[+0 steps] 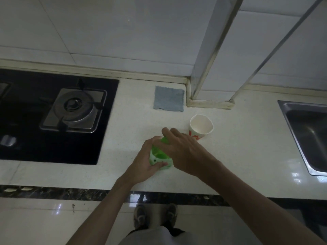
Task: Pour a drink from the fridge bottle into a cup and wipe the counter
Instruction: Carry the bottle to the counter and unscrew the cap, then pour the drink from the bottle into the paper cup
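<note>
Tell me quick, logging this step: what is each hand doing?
Left hand: closed around the green bottle.
Right hand: fingers over the bottle's top; grip cannot be told.

Head view, steeply down over counter (238, 156)

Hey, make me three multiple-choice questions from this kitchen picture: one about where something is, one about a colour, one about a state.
1. Where does the cloth lie on the counter?
A. In the sink
B. Near the back wall, between stove and pillar
C. Under the cup

2. What colour is the bottle?
A. Green
B. Red
C. Black

3. What is the state of the paper cup?
A. Lying on its side
B. Upright and apparently empty
C. Held in a hand

Answers:
1 B, the cloth lies flat behind the hands, right of the stove.
2 A, green shows between the left hand, holding the body, and the right hand on top.
3 B, it stands alone, its pale inside showing no liquid.
</note>
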